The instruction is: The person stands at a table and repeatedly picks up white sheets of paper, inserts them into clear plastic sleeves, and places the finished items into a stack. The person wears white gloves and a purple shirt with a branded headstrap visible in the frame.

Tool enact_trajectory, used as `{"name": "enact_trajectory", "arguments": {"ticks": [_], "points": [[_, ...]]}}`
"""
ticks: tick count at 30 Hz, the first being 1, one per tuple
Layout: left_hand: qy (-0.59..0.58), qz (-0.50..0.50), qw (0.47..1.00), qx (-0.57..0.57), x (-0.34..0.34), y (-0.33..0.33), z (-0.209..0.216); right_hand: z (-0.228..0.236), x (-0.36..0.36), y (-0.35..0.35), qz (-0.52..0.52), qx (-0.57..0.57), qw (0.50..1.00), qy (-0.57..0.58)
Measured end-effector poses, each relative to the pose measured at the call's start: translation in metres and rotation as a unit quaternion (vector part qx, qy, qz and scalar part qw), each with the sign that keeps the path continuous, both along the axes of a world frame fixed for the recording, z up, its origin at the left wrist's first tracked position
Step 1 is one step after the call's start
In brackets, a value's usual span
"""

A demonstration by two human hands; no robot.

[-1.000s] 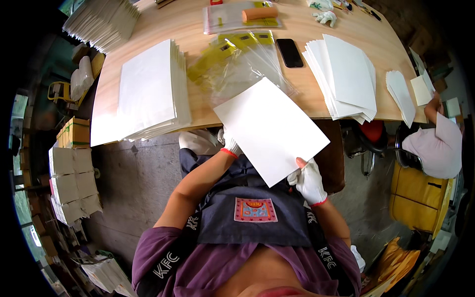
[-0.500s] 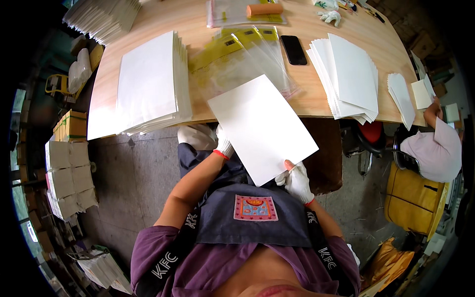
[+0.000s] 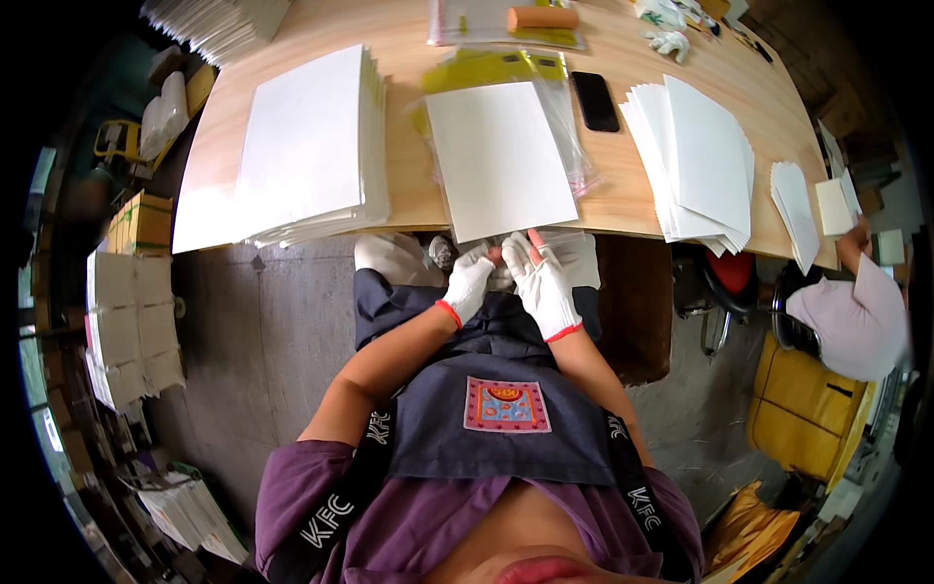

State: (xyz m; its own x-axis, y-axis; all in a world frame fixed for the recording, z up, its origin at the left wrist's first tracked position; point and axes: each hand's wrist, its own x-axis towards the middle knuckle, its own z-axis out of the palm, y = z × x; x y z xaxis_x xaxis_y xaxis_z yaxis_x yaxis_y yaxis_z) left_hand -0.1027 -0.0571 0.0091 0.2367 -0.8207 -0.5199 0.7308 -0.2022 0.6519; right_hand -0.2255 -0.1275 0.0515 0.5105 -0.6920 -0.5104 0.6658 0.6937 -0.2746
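Observation:
A white rectangular sheet or board (image 3: 501,161) lies over clear plastic bags with yellow printing (image 3: 491,68), its lower edge near the table's front edge. Just below that edge are both my hands, in white gloves with red cuffs and a few bare fingertips. My left hand (image 3: 471,284) has its fingers curled in toward the other hand; whatever they pinch is hidden. My right hand (image 3: 545,290) has its fingers stretched toward the sheet's lower edge, the bare thumb raised. Some clear film (image 3: 564,237) shows beside the right fingertips.
Left of the sheet stands a thick stack of bagged white sheets (image 3: 302,136). A black phone (image 3: 594,101), fanned white sheets (image 3: 710,146) and a smaller stack (image 3: 794,209) lie to the right. An orange roll (image 3: 542,18) is at the back. Another person (image 3: 851,316) sits at far right.
The white sheet has moved from my hands, tilted over my lap, up onto the bags and now lies nearly straight. Both hands have come together below it. My view has shifted slightly.

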Motion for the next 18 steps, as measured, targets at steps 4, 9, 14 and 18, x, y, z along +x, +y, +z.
{"name": "enact_trajectory", "arguments": {"ticks": [4, 9, 14, 18], "points": [[0.076, -0.041, 0.996, 0.017, 0.023, 0.011, 0.023, 0.011, -0.017, 0.011, 0.233, -0.147, 0.958, 0.083], [-0.026, 0.01, 0.998, 0.057, 0.055, 0.033, 0.025, 0.049, 0.007, 0.014, 0.341, -0.444, 0.734, 0.385], [-0.074, -0.006, 0.997, -0.001, 0.076, 0.035, -0.015, 0.03, 0.053, 0.01, 0.326, -0.693, 0.333, 0.551], [-0.08, -0.041, 0.995, 0.036, 0.078, 0.03, 0.032, 0.015, 0.07, 0.002, 0.271, -0.752, 0.247, 0.548]]}}
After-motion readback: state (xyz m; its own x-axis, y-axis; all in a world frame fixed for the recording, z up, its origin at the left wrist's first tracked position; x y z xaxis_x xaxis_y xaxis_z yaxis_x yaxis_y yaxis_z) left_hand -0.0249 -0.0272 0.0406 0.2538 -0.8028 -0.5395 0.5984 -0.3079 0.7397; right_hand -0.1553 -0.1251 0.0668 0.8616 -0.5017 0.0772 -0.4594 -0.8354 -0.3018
